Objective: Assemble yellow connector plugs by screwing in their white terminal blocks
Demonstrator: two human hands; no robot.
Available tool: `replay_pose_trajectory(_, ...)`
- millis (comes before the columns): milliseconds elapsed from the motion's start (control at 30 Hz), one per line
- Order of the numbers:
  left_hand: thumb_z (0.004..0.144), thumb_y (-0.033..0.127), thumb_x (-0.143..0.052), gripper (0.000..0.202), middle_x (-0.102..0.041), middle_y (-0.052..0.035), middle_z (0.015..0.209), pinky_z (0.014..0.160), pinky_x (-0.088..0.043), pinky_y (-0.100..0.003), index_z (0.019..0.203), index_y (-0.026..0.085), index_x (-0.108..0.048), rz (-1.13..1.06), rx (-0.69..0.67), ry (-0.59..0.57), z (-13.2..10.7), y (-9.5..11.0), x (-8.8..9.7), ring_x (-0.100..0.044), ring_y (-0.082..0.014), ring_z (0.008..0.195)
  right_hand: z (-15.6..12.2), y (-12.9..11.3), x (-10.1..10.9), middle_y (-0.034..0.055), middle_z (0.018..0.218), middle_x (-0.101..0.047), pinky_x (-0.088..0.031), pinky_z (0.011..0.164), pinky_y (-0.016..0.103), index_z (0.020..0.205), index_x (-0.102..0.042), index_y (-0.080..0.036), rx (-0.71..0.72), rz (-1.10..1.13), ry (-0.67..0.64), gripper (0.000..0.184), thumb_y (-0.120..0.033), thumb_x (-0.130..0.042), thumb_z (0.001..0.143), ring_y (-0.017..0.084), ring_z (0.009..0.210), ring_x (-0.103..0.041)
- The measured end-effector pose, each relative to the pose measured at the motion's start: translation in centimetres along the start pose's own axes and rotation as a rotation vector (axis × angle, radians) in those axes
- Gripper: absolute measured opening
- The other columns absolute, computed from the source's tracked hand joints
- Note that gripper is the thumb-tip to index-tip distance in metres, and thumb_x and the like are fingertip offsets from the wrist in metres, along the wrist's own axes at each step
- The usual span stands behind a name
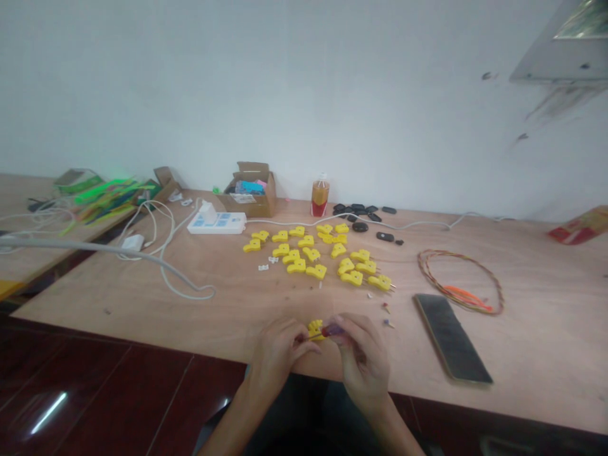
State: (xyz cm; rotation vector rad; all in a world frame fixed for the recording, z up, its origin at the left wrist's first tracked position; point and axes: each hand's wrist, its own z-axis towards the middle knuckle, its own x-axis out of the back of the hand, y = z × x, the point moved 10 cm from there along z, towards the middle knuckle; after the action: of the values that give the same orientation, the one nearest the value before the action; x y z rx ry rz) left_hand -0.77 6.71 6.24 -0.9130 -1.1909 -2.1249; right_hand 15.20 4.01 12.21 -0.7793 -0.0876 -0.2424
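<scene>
Near the table's front edge, my right hand (365, 358) is closed around a small screwdriver (332, 330) with a purple-red handle. Its thin shaft points left toward my left hand (281, 347), whose thumb and fingers are pinched together near the tip. Whatever those fingers hold is too small or hidden to make out. Just behind the shaft is a yellow plug piece (315, 326), partly covered by the screwdriver and my fingers; I cannot tell whether the left hand touches it. Farther back lie several yellow two-pin plugs (353, 278) in a loose group.
A phone (453, 339) and a coiled cable (496, 288) lie at the right. Small screws (387, 308) and white bits (263, 267) lie around the plugs. Behind stand a power strip (228, 223), an open carton (266, 204), a bottle (320, 196) and black fobs (358, 209).
</scene>
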Motion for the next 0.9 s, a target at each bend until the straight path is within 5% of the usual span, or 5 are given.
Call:
replay_pose_trajectory(400, 0.095, 0.041, -0.080, 0.028, -0.077, -0.0005, 0.072, 0.067, -0.049, -0.031, 0.075, 0.022, -0.073, 0.012, -0.010, 0.019, -0.2, 0.3, 0.4, -0.071, -0.0197, 0.067, -0.4, 0.8, 0.7, 0.0051, 0.105, -0.076, -0.071, 0.073, 0.034, 0.129, -0.074, -0.036, -0.036, 0.025, 0.022, 0.044, -0.006, -0.060, 0.099, 0.020, 0.088, -0.078)
replay_pose_trajectory(667, 0.099, 0.041, -0.075, 0.031, -0.076, -0.0009, 0.073, 0.069, -0.053, -0.031, 0.074, 0.022, -0.073, -0.228, 0.137, 0.149, -0.5, -0.5, 0.6, -0.071, -0.0196, 0.071, -1.3, 1.7, 2.2, 0.0037, 0.104, -0.070, -0.070, 0.065, 0.035, 0.120, -0.070, -0.032, -0.105, 0.056, 0.198, 0.032, -0.009, -0.063, 0.099, 0.019, 0.081, -0.076)
replay_pose_trajectory(900, 0.094, 0.030, -0.080, 0.020, -0.078, -0.0016, 0.079, 0.077, -0.058, -0.034, 0.077, 0.023, -0.075, -0.257, 0.148, 0.157, -0.5, -0.5, -0.2, -0.073, -0.0218, 0.078, -1.6, 2.2, 2.2, 0.0038, 0.104, -0.069, -0.071, 0.068, 0.034, 0.119, -0.071, -0.031, -0.109, 0.044, 0.179, 0.033, -0.007, -0.064, 0.097, 0.018, 0.084, -0.075)
